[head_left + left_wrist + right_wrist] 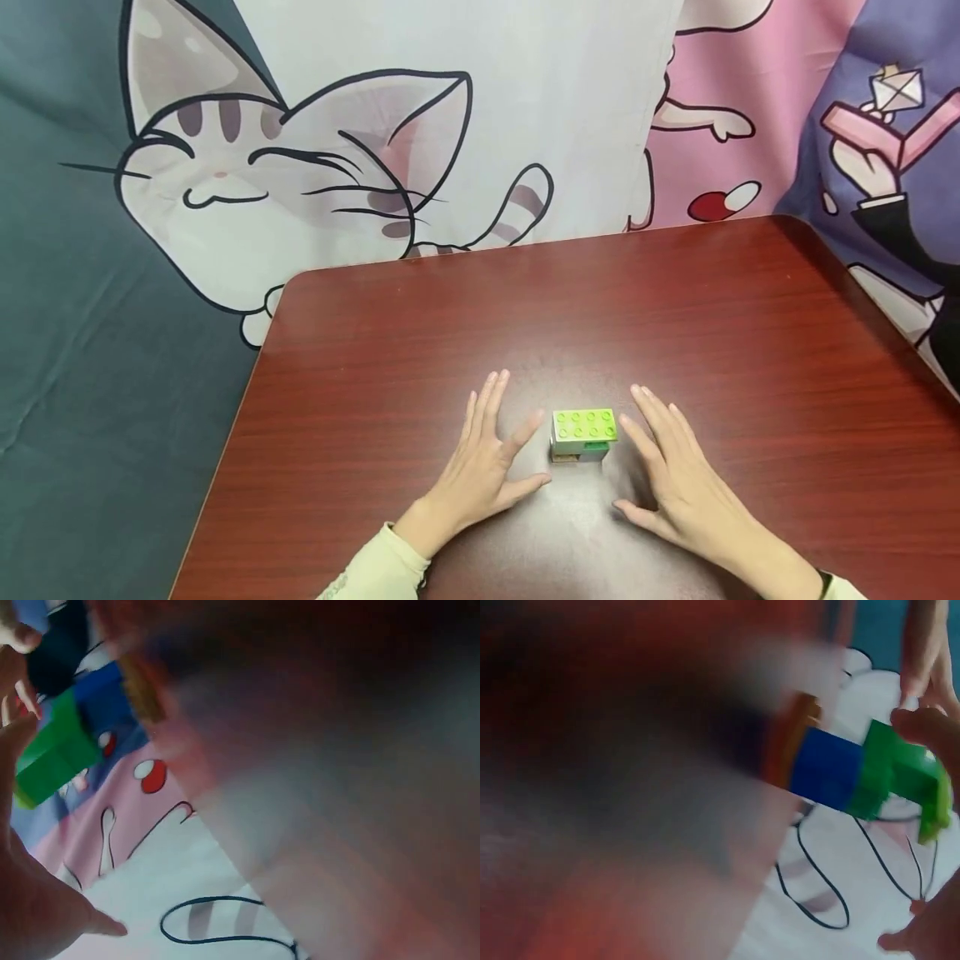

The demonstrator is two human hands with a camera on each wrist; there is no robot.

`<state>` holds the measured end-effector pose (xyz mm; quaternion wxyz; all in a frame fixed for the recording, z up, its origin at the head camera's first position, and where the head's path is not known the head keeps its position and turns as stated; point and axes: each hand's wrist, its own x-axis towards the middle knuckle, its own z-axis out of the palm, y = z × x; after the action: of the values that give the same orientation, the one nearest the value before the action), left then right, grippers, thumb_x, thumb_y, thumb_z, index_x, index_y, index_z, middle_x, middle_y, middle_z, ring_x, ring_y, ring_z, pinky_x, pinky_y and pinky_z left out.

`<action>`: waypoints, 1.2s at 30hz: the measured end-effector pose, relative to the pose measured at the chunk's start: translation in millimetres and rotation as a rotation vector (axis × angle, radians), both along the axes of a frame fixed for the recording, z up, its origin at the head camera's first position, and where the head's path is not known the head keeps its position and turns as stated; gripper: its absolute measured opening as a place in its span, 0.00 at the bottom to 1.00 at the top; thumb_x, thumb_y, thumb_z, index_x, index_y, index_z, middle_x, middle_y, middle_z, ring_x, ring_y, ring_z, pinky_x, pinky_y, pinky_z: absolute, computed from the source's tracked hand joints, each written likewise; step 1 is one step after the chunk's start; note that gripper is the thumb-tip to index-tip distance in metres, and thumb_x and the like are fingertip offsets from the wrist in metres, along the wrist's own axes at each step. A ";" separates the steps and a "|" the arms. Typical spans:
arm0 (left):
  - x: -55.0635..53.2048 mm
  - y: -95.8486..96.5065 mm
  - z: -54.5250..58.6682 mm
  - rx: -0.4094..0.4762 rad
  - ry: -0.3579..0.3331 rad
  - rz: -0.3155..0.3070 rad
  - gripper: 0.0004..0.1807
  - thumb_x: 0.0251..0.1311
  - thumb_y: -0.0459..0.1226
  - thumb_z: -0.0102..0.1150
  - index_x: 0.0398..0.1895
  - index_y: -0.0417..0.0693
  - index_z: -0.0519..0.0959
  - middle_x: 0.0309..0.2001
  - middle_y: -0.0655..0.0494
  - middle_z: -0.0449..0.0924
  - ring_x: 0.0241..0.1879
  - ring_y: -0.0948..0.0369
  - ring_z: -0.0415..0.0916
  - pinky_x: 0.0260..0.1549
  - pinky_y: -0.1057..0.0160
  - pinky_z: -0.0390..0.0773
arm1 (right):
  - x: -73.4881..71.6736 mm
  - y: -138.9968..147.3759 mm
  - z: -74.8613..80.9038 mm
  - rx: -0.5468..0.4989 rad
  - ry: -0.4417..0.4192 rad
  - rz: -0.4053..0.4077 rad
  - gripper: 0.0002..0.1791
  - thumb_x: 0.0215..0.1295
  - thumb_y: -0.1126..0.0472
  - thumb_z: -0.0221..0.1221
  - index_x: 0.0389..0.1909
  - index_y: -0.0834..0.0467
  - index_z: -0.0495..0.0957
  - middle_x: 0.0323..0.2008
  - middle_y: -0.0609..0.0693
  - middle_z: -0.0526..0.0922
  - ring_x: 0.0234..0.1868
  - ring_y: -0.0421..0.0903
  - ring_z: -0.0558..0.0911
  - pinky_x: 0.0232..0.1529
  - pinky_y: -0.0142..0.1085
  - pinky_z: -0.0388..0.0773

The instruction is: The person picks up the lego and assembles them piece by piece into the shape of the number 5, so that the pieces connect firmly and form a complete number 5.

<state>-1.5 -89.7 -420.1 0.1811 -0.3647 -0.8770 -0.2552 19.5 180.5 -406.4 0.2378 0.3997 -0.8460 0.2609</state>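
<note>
A stack of toy building blocks (584,427) stands on the table, its top a lime green studded brick. The right wrist view shows the side of the stack: an orange-brown block (791,742) at the base, a blue block (825,769) over it, then a green block (876,771) and the lime brick (934,810). Left of the stack is my left hand (480,471), fingers spread and straight, apart from the blocks. To the right, my right hand (678,487) is held with fingers extended, also holding nothing. Both thumbs point inward.
The dark red wooden table (360,350) has rounded far corners. Behind it hangs a cloth backdrop (577,100) printed with a cartoon cat and other figures. Pale green sleeves (382,567) cover the forearms. Much of both wrist views is blurred by the tabletop close by.
</note>
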 end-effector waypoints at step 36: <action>-85.6 29.6 -3.7 -0.316 -0.413 -0.120 0.74 0.22 0.65 0.72 0.70 0.47 0.39 0.71 0.46 0.38 0.70 0.47 0.35 0.55 0.29 0.40 | -72.1 -6.6 -10.1 0.283 -0.488 -0.161 0.77 0.19 0.44 0.77 0.71 0.57 0.39 0.69 0.68 0.35 0.68 0.66 0.39 0.54 0.71 0.46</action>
<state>-87.1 -60.1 -423.7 -0.0762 -0.3800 -0.9011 -0.1945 -52.6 173.9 -416.5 -0.0109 0.2859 -0.9351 0.2092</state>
